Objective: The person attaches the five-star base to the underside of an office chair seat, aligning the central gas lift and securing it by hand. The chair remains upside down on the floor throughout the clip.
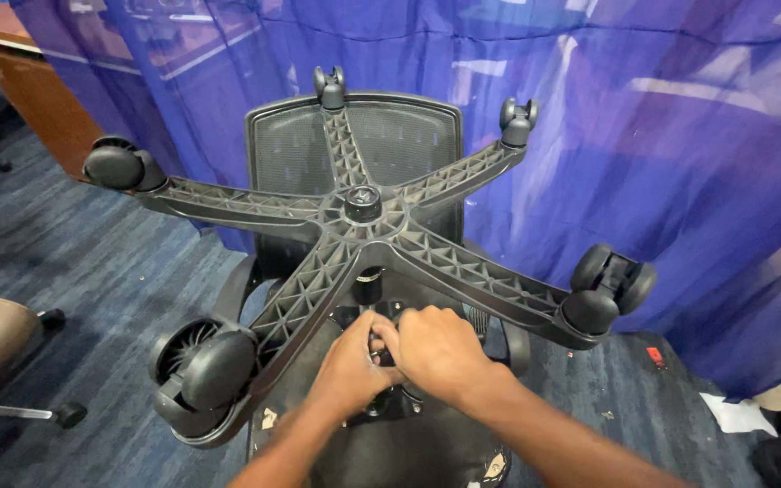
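Both hands (399,348) under upturned chair base (363,226).

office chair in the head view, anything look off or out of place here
Yes. The office chair is upside down, its five-armed wheel base pointing up toward the camera. Both hands, left and right, close on the mechanism under the seat. Paper scraps litter the carpet at right.

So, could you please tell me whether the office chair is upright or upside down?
Upside down: the office chair has its five-armed wheel base facing up, casters in the air.
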